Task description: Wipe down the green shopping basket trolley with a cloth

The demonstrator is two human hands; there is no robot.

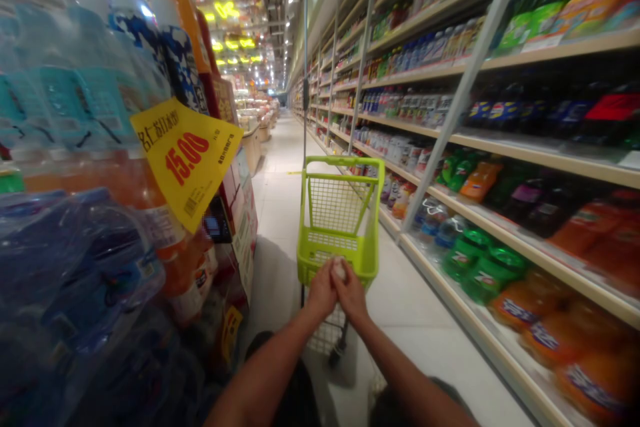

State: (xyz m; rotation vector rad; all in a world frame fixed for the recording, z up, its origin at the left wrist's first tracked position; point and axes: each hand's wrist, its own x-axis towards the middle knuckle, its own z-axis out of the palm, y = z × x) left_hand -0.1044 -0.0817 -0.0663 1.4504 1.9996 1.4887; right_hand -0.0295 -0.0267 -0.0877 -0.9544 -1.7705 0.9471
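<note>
My left hand [323,288] and my right hand [351,291] are brought together in front of me, fingers curled inward and touching. A small pale spot shows between them; whether it is an object or a fingertip I cannot make out. Just beyond and partly behind the hands stands a lime-green shopping cart [369,263] with a mesh basket. Its upper bar rises farther away, and dark wheels show below. From this view I cannot tell whether either hand touches the cart.
Shelves [540,153] of drink bottles line the right side, with large green soda bottles [493,273] low down. Close on the left are stacked bottle packs [95,260] and a yellow price sign [187,160] reading 15.00. A tiled aisle floor [283,200] runs ahead.
</note>
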